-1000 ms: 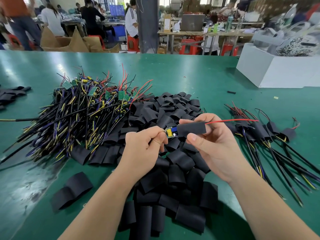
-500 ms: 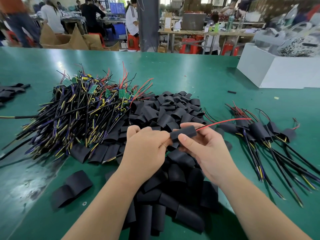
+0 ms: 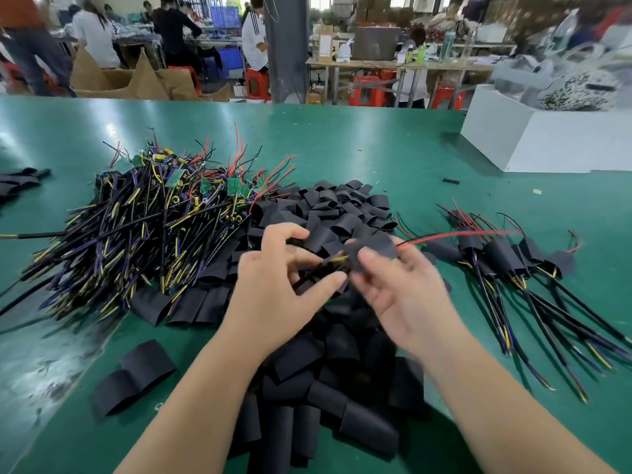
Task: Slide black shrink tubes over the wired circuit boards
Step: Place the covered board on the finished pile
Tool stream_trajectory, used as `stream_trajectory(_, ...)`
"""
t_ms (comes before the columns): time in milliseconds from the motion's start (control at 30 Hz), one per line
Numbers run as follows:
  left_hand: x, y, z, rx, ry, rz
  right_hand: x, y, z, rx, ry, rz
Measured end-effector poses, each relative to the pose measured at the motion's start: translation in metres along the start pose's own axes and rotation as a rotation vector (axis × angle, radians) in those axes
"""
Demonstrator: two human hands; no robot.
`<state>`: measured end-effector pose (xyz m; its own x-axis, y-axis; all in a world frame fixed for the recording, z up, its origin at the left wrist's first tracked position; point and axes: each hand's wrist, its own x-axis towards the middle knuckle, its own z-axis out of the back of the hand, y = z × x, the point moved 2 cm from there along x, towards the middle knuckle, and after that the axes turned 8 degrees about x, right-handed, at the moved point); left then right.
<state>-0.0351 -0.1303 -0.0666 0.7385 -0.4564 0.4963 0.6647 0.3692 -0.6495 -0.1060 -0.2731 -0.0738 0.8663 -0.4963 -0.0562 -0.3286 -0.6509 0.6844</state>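
My right hand (image 3: 407, 299) pinches a black shrink tube (image 3: 376, 249) between thumb and fingers above the tube pile. A red wire (image 3: 458, 235) sticks out of the tube to the right, and yellow and black leads (image 3: 337, 258) come out on its left. My left hand (image 3: 277, 289) hovers just left of the tube with its fingers spread and loosely curled; the leads pass between its thumb and fingers without a clear grip. The board inside the tube is hidden. A heap of bare wired circuit boards (image 3: 154, 227) lies to the left.
Loose black tubes (image 3: 345, 206) are heaped under and behind my hands on the green table (image 3: 393, 155). Sleeved boards (image 3: 506, 258) lie at the right. Two flat tubes (image 3: 133, 374) sit near left. A white box (image 3: 547, 142) stands at the back right.
The tube has slid fully over the board, so its blue and yellow parts no longer show. My left hand has loosened and spread its fingers. Both hands rose slightly.
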Motion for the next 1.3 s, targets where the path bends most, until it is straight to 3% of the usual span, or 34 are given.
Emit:
stream_trajectory(100, 0.005, 0.015, 0.016, 0.080, -0.166, 0.003, 0.012, 0.046, 0.017, 0.166, -0.120, 0.113)
stream_trajectory(167, 0.009, 0.034, 0.029, 0.266, -0.312, 0.115, 0.011, 0.077, 0.033, 0.059, -0.212, 0.285)
stream_trajectory(267, 0.016, 0.069, 0.039, 0.586, -0.308, 0.374, 0.008, 0.110, 0.061, -0.633, -0.449, 0.574)
stream_trajectory(333, 0.021, 0.086, 0.040, 0.703, -0.177, 0.515, 0.013, 0.112, 0.074, -1.239, -0.540, 0.517)
stream_trajectory(400, 0.025, 0.095, 0.036, 0.805, -0.098, 0.535, 0.017, 0.106, 0.080, -1.550, -0.589, 0.366)
stream_trajectory(567, 0.028, 0.098, 0.032, 0.931, -0.136, 0.545, 0.017, 0.083, 0.062, -1.565, -0.486, 0.374)
stream_trajectory(833, 0.035, 0.106, 0.035, 0.884, -0.183, 0.603, 0.013, 0.057, 0.046, -1.532, -0.280, 0.460)
stream_trajectory(1000, 0.034, 0.101, 0.047, 0.599, -0.432, 0.569, 0.011, 0.058, 0.045, -1.454, -0.288, 0.550)
stream_trajectory(1133, 0.031, 0.081, 0.054, 0.237, -0.683, 0.422, 0.011, 0.057, 0.042, -1.368, -0.256, 0.536)
stream_trajectory(1200, 0.029, 0.070, 0.054, 0.018, -0.724, 0.312, 0.011, 0.054, 0.039, -1.255, -0.252, 0.502)
stream_trajectory(1300, 0.025, 0.057, 0.045, -0.007, -0.624, 0.180, 0.008, 0.047, 0.031, -1.002, -0.163, 0.375)
